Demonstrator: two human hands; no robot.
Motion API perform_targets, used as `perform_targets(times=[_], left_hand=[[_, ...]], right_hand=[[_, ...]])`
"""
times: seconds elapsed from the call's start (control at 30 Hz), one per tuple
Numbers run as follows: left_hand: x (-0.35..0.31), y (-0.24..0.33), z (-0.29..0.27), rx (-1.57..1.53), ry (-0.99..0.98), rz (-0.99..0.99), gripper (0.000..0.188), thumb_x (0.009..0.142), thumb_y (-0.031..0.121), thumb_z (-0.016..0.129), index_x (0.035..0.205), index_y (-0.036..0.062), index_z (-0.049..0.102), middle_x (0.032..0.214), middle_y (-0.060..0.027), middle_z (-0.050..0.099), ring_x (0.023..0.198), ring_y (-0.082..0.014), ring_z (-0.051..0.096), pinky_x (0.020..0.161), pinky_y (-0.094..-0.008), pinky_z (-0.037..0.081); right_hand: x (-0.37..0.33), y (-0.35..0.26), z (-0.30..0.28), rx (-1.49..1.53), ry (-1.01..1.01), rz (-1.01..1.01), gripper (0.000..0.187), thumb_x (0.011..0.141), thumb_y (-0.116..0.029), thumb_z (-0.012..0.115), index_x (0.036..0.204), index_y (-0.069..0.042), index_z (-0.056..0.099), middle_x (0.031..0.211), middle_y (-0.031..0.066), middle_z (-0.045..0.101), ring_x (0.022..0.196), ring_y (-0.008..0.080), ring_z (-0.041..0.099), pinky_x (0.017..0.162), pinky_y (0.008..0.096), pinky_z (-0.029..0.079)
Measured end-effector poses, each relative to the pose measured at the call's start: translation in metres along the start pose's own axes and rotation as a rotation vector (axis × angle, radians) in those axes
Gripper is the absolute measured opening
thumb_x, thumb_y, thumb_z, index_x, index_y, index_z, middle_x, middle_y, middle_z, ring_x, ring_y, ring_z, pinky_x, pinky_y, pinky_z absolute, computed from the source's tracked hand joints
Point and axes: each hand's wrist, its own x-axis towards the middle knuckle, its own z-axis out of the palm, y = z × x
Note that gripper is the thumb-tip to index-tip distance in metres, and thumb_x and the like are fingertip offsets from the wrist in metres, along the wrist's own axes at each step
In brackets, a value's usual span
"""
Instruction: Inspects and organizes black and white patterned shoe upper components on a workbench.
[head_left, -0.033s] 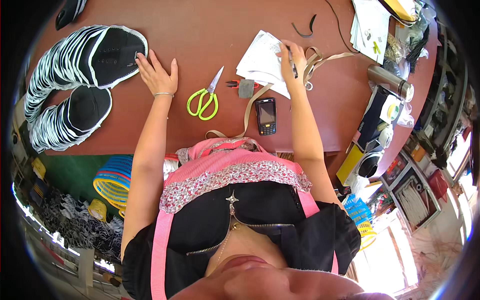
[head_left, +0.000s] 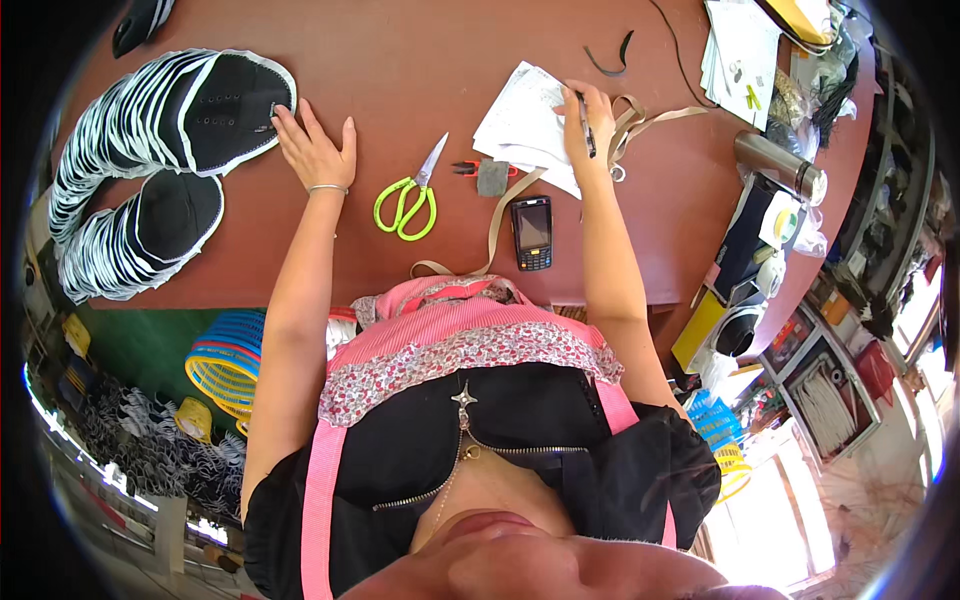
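Papers (head_left: 515,120): the writing is too small to read, and the right hand (head_left: 599,125) hides one edge.
Pen (head_left: 586,130): the hand covers part of it.
Ribbon (head_left: 495,228): some is hidden by the papers.
Phone (head_left: 535,222): what its screen shows is too small to tell.
Black thing (head_left: 140,25): cut off by the top edge.
Baskets (head_left: 225,360): partly behind the left arm (head_left: 297,330).

The camera sat on the person's head (head_left: 515,570) and looked down. Their black top (head_left: 530,400) was close, low in the view; the brown table (head_left: 400,60) was farther off, higher up.
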Motion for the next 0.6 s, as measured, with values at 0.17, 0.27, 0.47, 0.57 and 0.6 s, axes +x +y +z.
perform_targets(times=[0.17, 0.27, 0.47, 0.57, 0.6], left_hand=[[0.001, 0.003, 0.001, 0.003, -0.001, -0.001, 0.083, 0.097, 0.053, 0.06, 0.158, 0.0041, 0.033, 0.167, -0.0288, 0.013, 0.153, -0.0494, 0.016, 0.121, -0.0585, 0.022], [0.002, 0.004, 0.003, 0.006, 0.01, 0.017, 0.082, 0.097, 0.053, 0.06, 0.158, 0.0035, 0.033, 0.167, -0.0296, 0.013, 0.153, -0.0494, 0.016, 0.121, -0.0583, 0.022], [-0.001, -0.003, 0.013, 0.027, 0.033, 0.038, 0.085, 0.098, 0.057, 0.054, 0.159, 0.0021, 0.031, 0.167, -0.0309, 0.012, 0.154, -0.0488, 0.014, 0.123, -0.0581, 0.019], [0.0, -0.01, 0.018, 0.063, 0.03, 0.035, 0.086, 0.099, 0.06, 0.051, 0.159, 0.0023, 0.03, 0.167, -0.0304, 0.01, 0.155, -0.0473, 0.011, 0.124, -0.056, 0.018], [0.001, -0.011, 0.018, 0.065, 0.006, 0.035, 0.087, 0.099, 0.061, 0.05, 0.159, 0.0023, 0.03, 0.168, -0.0297, 0.009, 0.155, -0.0462, 0.01, 0.125, -0.0549, 0.017]], right_hand=[[0.01, 0.014, -0.005, -0.315, 0.114, -0.295, 0.034, 0.093, -0.013, 0.069, 0.125, -0.007, 0.062, 0.11, 0.0204, 0.064, 0.102, 0.0398, 0.064, 0.083, 0.0484, 0.053], [0.018, 0.033, -0.004, -0.405, 0.144, -0.208, 0.044, 0.092, -0.009, 0.067, 0.134, -0.002, 0.055, 0.115, 0.022, 0.065, 0.103, 0.0402, 0.064, 0.09, 0.048, 0.051], [0.005, 0.009, -0.035, -0.201, 0.236, -0.14, 0.035, 0.089, -0.012, 0.071, 0.121, 0.0, 0.064, 0.108, 0.0187, 0.068, 0.096, 0.0347, 0.067, 0.087, 0.0453, 0.052], [-0.023, 0.021, -0.06, -0.193, 0.328, 0.018, 0.022, 0.089, -0.013, 0.071, 0.108, -0.003, 0.068, 0.101, 0.0151, 0.067, 0.093, 0.0335, 0.067, 0.085, 0.0447, 0.052], [-0.031, 0.035, -0.065, -0.232, 0.367, 0.03, 0.018, 0.09, -0.019, 0.072, 0.1, -0.004, 0.068, 0.096, 0.0128, 0.067, 0.093, 0.0329, 0.066, 0.085, 0.0442, 0.052]])
